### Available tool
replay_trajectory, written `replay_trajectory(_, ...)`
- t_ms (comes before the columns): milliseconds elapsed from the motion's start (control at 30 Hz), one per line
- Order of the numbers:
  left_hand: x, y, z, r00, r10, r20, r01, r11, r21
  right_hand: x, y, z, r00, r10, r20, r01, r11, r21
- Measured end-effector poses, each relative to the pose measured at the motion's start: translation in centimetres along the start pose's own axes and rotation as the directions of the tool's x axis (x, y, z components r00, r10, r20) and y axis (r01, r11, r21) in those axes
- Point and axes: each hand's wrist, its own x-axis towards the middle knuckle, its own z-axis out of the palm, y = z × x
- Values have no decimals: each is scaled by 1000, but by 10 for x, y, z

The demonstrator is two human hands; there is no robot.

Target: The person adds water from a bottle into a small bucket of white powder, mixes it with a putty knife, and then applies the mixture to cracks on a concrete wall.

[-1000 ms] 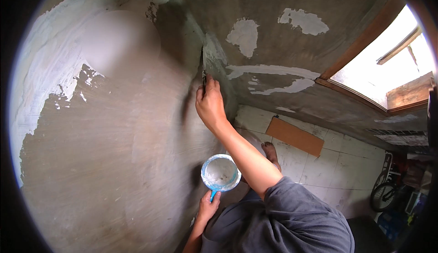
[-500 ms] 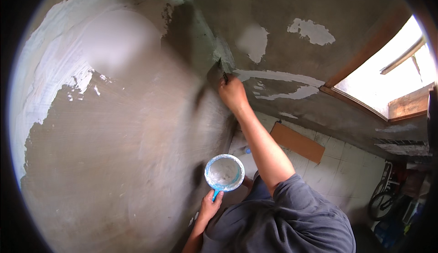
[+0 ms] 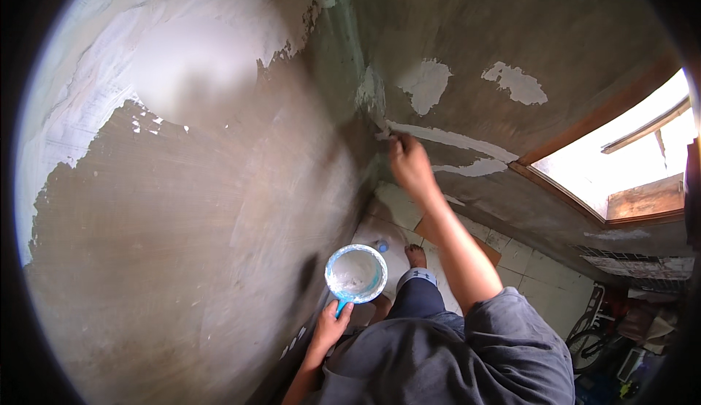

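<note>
My left hand (image 3: 331, 326) grips the short handle of a blue dipper (image 3: 383, 276), its rim smeared white. Whitish putty (image 3: 355, 273) coats its inside. Up at the corner between the two walls, my right hand (image 3: 411, 165) is closed around a small putty knife (image 3: 384, 128). Its blade is small and blurred, close to the left end of a pale putty streak (image 3: 453, 139) on the right wall. The fingers cover most of its handle.
White patches mark the right wall (image 3: 438, 32); a broad white coat (image 3: 80, 105) covers the left wall's upper part. A wooden-framed window opening (image 3: 621, 149) is at right. Below lie floor tiles, a brown board (image 3: 488, 253) behind my forearm, and a bicycle (image 3: 586, 343).
My right hand with the putty knife has moved down and right along the corner. The view has shifted, bringing a foot and lower leg into sight. The dipper stays in my left hand.
</note>
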Motion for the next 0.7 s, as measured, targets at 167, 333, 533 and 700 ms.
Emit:
replay_trajectory(167, 0, -6, 2, 999, 30, -18, -30, 999, 36, -32, 38, 105, 963, -71, -260, 110, 984, 140)
replay_trajectory(333, -6, -14, -3, 999, -42, 3, 42, 998, 35, -29, 20, 154, 955, 2, -296, 78, 963, 257)
replay_trajectory(533, -14, -16, -9, 998, -58, 17, 57, 996, 63, -17, 29, 157, 983, -15, -181, 57, 971, 232)
replay_trajectory(700, -14, -27, -7, 998, -52, 35, 48, 994, 98, -51, 47, 143, 970, -133, -203, 182, 952, 244)
